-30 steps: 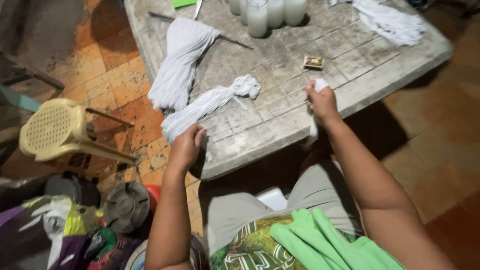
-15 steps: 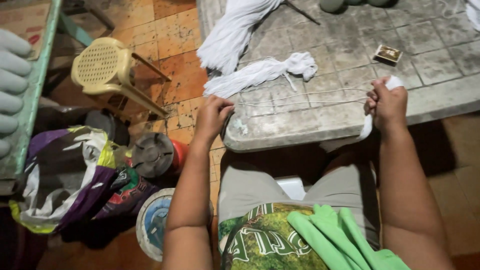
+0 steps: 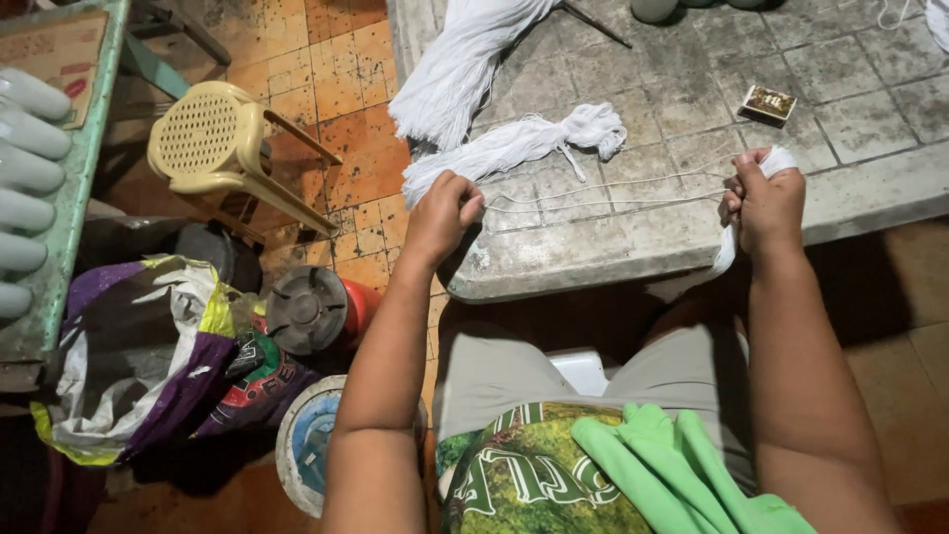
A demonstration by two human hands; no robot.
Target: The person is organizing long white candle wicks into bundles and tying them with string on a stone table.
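Observation:
My left hand (image 3: 445,210) pinches the end of thin white strings (image 3: 603,193) at the near left edge of the worn stone table (image 3: 633,247). The strings stretch taut across the tabletop to my right hand (image 3: 763,203), which is closed around a small white string bundle (image 3: 727,252) whose tail hangs over the table edge. A loose white string skein (image 3: 524,143) lies just beyond my left hand. A larger white bundle (image 3: 465,69) drapes over the far left corner.
A small matchbox (image 3: 768,102) lies on the table past my right hand. A yellow plastic chair (image 3: 217,148) stands on the orange tiled floor at left, near bags (image 3: 148,356), a red container (image 3: 321,309) and a shelf of white candles (image 3: 30,178). Green gloves (image 3: 672,475) rest on my lap.
My hands have moved apart and drawn the strings taut between them. The view has shifted, so the table now sits higher and further right.

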